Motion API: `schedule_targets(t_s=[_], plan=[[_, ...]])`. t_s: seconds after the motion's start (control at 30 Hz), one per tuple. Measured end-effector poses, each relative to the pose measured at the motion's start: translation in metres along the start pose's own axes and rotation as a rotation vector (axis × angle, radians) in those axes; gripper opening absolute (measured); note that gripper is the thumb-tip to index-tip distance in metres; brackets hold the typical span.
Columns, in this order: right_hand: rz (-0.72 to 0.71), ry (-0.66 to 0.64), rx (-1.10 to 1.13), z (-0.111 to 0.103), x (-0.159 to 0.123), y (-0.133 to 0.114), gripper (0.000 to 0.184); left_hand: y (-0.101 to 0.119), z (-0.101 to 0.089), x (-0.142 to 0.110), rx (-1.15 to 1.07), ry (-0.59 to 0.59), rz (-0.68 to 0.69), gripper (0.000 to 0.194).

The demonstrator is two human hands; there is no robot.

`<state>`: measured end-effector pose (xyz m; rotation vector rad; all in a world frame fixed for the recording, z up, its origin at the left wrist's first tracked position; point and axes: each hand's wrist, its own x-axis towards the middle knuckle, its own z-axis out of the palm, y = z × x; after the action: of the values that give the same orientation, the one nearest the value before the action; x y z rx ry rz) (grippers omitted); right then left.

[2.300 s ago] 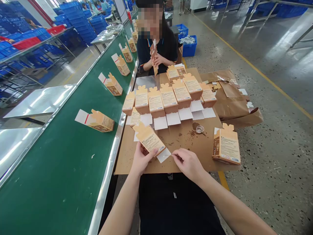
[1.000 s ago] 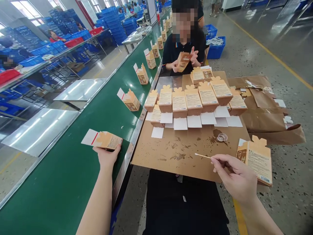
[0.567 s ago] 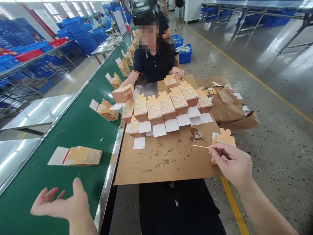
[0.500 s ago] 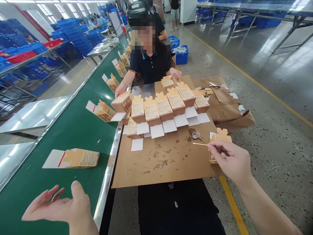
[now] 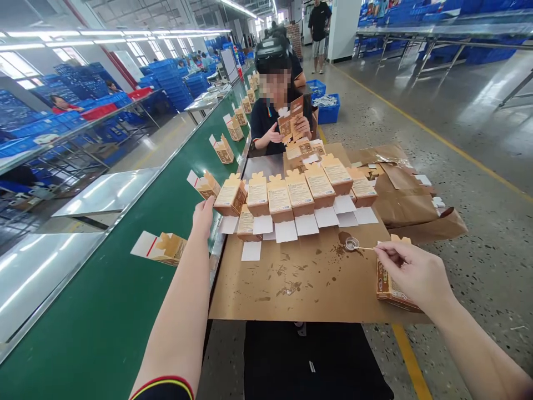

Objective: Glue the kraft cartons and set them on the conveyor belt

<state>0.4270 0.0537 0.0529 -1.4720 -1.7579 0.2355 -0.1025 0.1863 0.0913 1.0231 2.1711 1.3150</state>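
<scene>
My left hand (image 5: 203, 216) reaches out to the left end of the row of cartons. Its fingertips meet the lower left edge of the end carton (image 5: 230, 195); most of the fingers are hidden, so I cannot tell whether they grip it. Between the thumb and fingers of my right hand (image 5: 410, 269) is a thin cotton swab (image 5: 365, 248). Its far end is at the small clear cup (image 5: 352, 243), which stands beside wet spots on the cardboard sheet (image 5: 325, 289). Below my right hand lies another brown carton (image 5: 391, 286), partly covered by it.
Open-flapped cartons (image 5: 280, 200) stand in a row across the sheet. More cartons (image 5: 164, 248) sit on the green conveyor (image 5: 95, 311) at left. Opposite, a co-worker (image 5: 270, 122) holds up a flattened carton (image 5: 292, 121). Brown wrapping paper (image 5: 410, 191) lies at right.
My left hand has moved forward from over the conveyor to the end carton. The swab's tip has come to the cup. The co-worker has released the end carton and now holds a flattened one.
</scene>
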Motion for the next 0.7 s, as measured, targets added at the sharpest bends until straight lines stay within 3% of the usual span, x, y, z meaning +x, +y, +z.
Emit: schedule_targets(t_s=[0.13, 0.27, 0.37, 0.5, 0.6, 0.7], plan=[[-0.014, -0.064, 0.014, 0.0, 0.005, 0.003, 0.043, 0.006, 0.003, -0.002, -0.034, -0.101, -0.154, 0.034], [-0.042, -0.139, 0.0, 0.005, 0.016, 0.002, 0.032, 0.013, -0.022, -0.027, -0.118, -0.074, -0.163, 0.035], [-0.028, -0.205, -0.044, 0.01, 0.023, -0.001, 0.025, 0.007, -0.057, -0.065, -0.283, -0.118, -0.135, 0.054], [0.005, -0.298, -0.128, 0.016, 0.028, -0.003, 0.023, -0.029, -0.093, -0.134, -0.53, -0.227, -0.156, 0.088], [0.005, -0.346, -0.188, 0.022, 0.03, 0.0, 0.024, -0.064, -0.091, -0.184, -0.49, -0.281, -0.221, 0.1], [-0.008, -0.369, -0.212, 0.023, 0.033, 0.002, 0.026, -0.085, -0.063, -0.218, -0.412, -0.453, -0.219, 0.09]])
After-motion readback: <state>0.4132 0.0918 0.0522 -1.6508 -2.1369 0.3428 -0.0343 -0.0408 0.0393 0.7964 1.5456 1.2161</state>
